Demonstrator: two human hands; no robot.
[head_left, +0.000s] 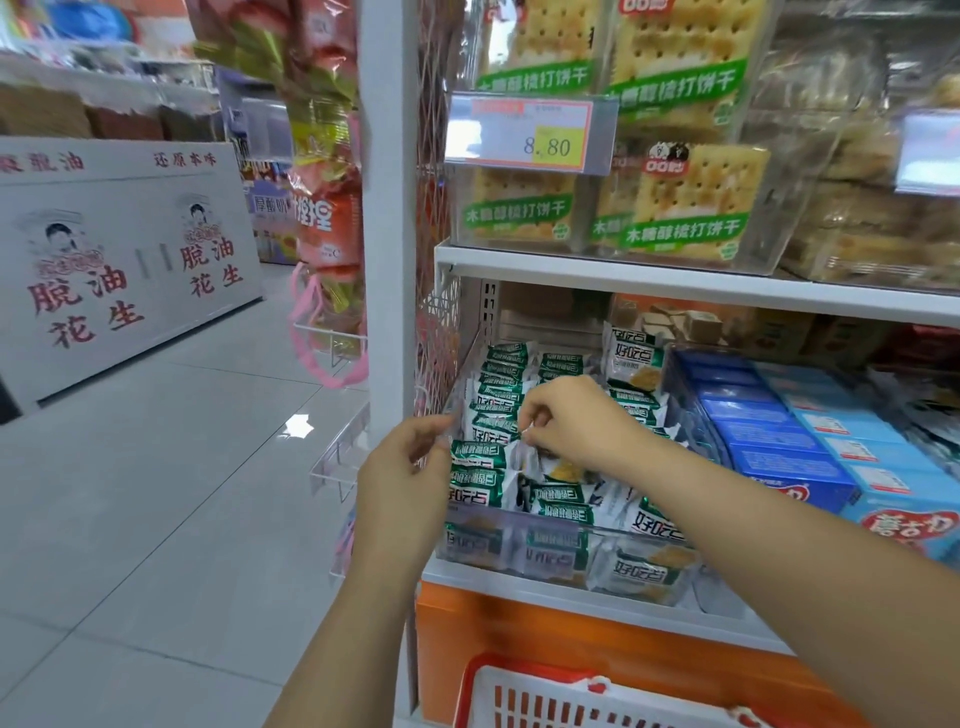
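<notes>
A clear plastic bin (545, 525) on the lower shelf holds several green-and-white snack packets (563, 506), some in a row along its left side. My right hand (571, 421) reaches into the bin, and its fingertips pinch the top edge of one packet (524, 441) in the middle. My left hand (402, 488) is at the bin's left edge, its fingers curled against the row of upright packets (475, 460) there. Whether it grips one is hard to tell.
Blue boxes (779, 441) fill the bin to the right. Cracker packs (691, 208) and a price tag (530, 135) sit on the shelf above. A red-and-white basket (571, 696) stands below in front. A white shelf post (387, 260) and the tiled aisle floor (182, 493) lie to the left.
</notes>
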